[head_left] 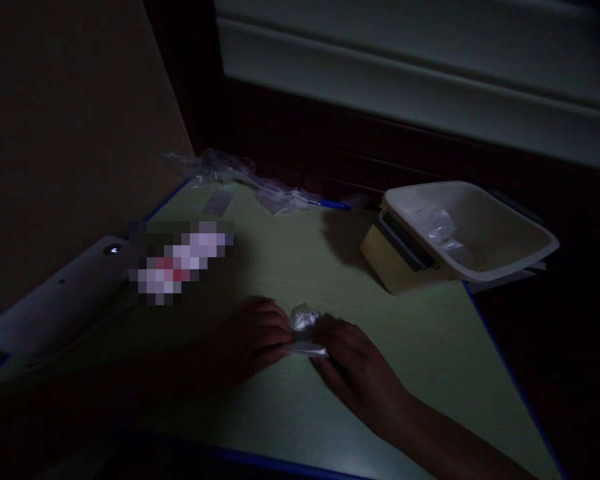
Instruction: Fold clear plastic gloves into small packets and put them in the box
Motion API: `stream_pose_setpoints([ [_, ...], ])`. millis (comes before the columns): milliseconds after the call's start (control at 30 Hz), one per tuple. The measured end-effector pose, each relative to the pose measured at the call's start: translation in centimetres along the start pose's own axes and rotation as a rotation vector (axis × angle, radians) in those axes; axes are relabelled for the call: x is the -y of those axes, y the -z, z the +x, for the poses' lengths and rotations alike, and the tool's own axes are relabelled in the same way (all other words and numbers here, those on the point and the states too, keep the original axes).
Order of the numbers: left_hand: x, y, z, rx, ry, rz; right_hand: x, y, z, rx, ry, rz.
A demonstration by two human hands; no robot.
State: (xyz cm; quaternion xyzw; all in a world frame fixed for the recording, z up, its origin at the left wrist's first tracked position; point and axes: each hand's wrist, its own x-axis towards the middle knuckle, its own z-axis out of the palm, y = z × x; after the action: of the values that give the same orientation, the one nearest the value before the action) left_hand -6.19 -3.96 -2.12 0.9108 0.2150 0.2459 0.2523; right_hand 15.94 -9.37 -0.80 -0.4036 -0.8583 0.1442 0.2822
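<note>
A small clear plastic bag (305,320), crinkled and shiny, is between my two hands near the middle of the table. Its near edge is a flat, pale strip. My left hand (263,333) grips the bag's left side with bent fingers. On the other side, my right hand (353,357) has its fingers closed on the right end of the strip. Dim light hides the fingertips and whatever may be inside the bag.
The greenish table (280,267) has a blue edge. A cream plastic bin (380,260) with clear plastic inside stands at the right. Plastic bags (225,167), a blue pen (333,204) and a small flat card (219,203) lie at the back. A white device (65,293) and a pixelated item (180,263) are left.
</note>
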Motion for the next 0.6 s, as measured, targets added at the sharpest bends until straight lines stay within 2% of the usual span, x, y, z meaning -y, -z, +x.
stream_pose_setpoints([
  [100,-0.3,0.1,0.1,-0.018,-0.03,0.055,0.1,0.1,0.1,-0.01,-0.027,0.04],
  [300,-1.6,0.3,-0.2,0.088,0.005,0.133,0.4,0.5,0.4,-0.049,-0.068,0.145],
  [467,-1.2,-0.2,-0.4,0.012,0.096,0.092,0.7,0.3,0.1,-0.045,-0.145,0.18],
  [600,-1.0,-0.3,-0.5,-0.028,0.157,0.086,0.6,0.0,-0.2,-0.057,-0.135,0.171],
])
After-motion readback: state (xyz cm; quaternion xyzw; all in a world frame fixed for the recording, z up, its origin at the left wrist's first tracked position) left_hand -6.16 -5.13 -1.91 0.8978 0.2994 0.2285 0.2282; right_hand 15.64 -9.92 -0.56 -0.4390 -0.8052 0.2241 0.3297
